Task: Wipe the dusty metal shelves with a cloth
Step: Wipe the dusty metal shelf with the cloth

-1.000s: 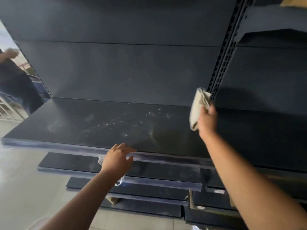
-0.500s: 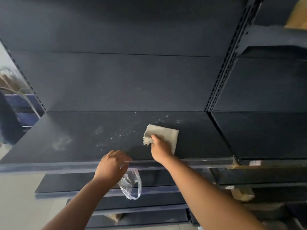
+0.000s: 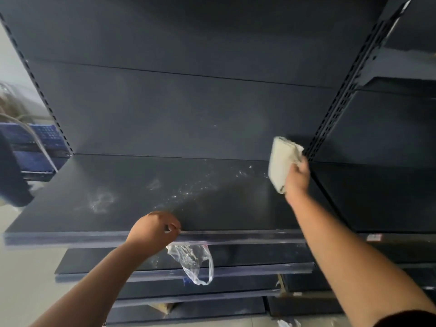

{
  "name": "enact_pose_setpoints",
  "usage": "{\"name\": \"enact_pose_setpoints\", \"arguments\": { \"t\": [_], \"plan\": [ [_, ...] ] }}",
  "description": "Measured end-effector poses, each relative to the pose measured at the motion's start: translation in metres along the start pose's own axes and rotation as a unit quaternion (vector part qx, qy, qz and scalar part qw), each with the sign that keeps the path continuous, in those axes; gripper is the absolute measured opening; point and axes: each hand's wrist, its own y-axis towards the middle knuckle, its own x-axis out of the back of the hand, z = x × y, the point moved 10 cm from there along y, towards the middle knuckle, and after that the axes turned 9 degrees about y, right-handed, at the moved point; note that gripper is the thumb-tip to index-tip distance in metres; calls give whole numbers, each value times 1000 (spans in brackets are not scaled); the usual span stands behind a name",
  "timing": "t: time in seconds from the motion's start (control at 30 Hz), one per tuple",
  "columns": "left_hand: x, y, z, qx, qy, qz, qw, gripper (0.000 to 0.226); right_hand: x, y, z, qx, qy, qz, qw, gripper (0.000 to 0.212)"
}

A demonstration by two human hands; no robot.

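Observation:
A dark metal shelf [image 3: 224, 208] spans the middle of the view, with pale dust smears and white specks across its top. My right hand [image 3: 297, 180] holds a folded beige cloth [image 3: 282, 164] lifted off the shelf at its back right corner, beside the slotted upright. My left hand [image 3: 154, 230] is closed at the shelf's front edge, pinching a clear plastic bag [image 3: 193, 263] that hangs down below the edge.
A slotted upright post [image 3: 349, 86] divides this bay from the dark shelves [image 3: 382, 199] on the right. Lower shelves [image 3: 236, 270] step out below. Blue crates [image 3: 35, 147] stand at the left, and pale floor [image 3: 26, 279] lies below them.
My right hand has lifted the cloth from the middle of the shelf and swung it up to the back right corner. The left hand stays at the front edge with the bag.

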Motion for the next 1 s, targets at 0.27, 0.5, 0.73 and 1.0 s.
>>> {"name": "enact_pose_setpoints", "arguments": {
  "t": [0.27,0.5,0.73,1.0],
  "plan": [
    [-11,14,12,4,-16,44,999,12,-26,50,-89,-3,-501,185,846,47],
    [-15,21,19,6,18,60,998,31,-234,-130,-81,-32,-224,380,897,40],
    [-14,18,15,25,18,68,997,4,-246,-130,-61,-287,268,231,890,26],
    [-14,9,11,33,5,94,995,7,-35,5,-23,16,-129,74,989,42]
  ]
}}
